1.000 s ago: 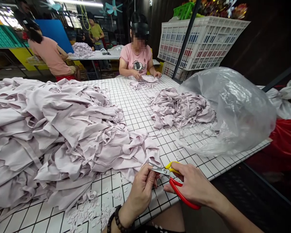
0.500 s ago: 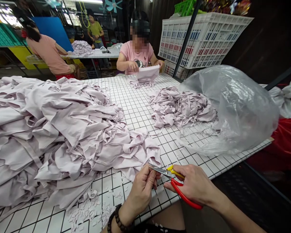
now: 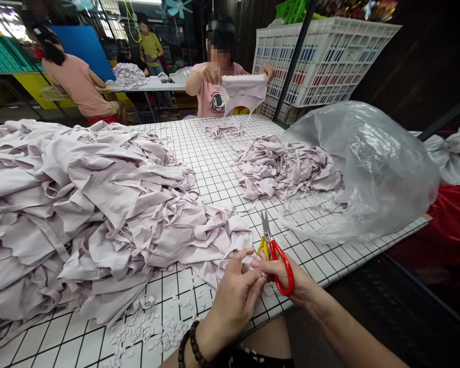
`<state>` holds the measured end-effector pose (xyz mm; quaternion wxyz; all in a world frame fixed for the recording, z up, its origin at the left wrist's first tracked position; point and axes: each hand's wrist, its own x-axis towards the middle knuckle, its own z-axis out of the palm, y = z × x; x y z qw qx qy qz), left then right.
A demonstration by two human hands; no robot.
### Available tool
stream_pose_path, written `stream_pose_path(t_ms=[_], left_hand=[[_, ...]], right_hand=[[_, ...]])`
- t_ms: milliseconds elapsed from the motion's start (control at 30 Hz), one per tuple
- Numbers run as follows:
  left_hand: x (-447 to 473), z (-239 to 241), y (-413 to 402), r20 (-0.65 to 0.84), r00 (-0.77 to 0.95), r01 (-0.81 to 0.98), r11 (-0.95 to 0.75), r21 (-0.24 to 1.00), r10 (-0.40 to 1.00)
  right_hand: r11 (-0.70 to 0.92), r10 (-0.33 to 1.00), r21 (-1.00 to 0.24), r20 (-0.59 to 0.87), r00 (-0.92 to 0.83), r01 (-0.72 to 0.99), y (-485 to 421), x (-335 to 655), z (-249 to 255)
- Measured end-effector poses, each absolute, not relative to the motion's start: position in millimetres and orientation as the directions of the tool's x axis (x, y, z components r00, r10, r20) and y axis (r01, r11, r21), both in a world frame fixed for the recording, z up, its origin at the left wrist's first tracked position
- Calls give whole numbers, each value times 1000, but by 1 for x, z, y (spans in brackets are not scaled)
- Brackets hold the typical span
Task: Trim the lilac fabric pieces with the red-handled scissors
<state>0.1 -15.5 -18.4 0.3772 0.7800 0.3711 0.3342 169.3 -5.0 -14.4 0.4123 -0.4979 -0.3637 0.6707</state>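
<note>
My right hand [image 3: 297, 278] is wrapped round a pair of scissors [image 3: 266, 232] with one red and one yellow handle. Their blades point away from me over the table, slightly parted. Close beside it, my left hand [image 3: 235, 291] pinches the edge of a pale lilac fabric piece [image 3: 248, 259], near my right thumb; the fingertips partly hide the cloth. A large heap of the same lilac fabric pieces [image 3: 99, 189] spreads across the left of the table, reaching up to my left hand.
Small fabric snippets [image 3: 149, 327] litter the white gridded table [image 3: 210, 174]. A smaller fabric pile [image 3: 287, 168] lies beside a clear plastic bag [image 3: 387, 168] at right. Across the table a person [image 3: 205, 92] stretches out a lilac garment [image 3: 245, 89]. White crates [image 3: 318, 61] stand behind.
The scissors have swung from pointing left at my left fingertips to pointing away. My hands have come together. The person opposite has raised and spread the garment.
</note>
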Motion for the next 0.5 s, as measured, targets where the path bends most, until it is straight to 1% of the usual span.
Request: stream_pose_path(t_ms=[67,100,200,267,300,367,433,500], left_hand=[[-9,-21,-14,242,470,453,-468,759,849],[-15,-24,-10,252,421,535,-464,706,871],[-35,-34,13,268,258,774,-365,518,928],[-46,-40,34,197,283,825,-343,448,939],[-51,-41,43,142,327,820,-356,449,934],[-59,-41,56,71,394,783,-375,497,916],[-63,-40,60,73,380,767,-358,533,922],[-65,-41,59,86,362,780,-352,517,928]], right_hand=[[-363,932,-903,-352,-89,-229,-1,170,-17],[-344,939,-911,-340,-55,-226,1,174,-17],[-289,955,-942,-296,15,-169,1,191,-14],[-252,963,-959,-261,62,-129,-1,206,-12],[-237,965,-964,-248,85,-120,-2,212,-12],[-226,961,-967,-241,133,-120,-3,225,-13],[-229,949,-967,-248,195,-114,-3,237,-15],[-226,934,-969,-246,259,-104,-2,245,-19]])
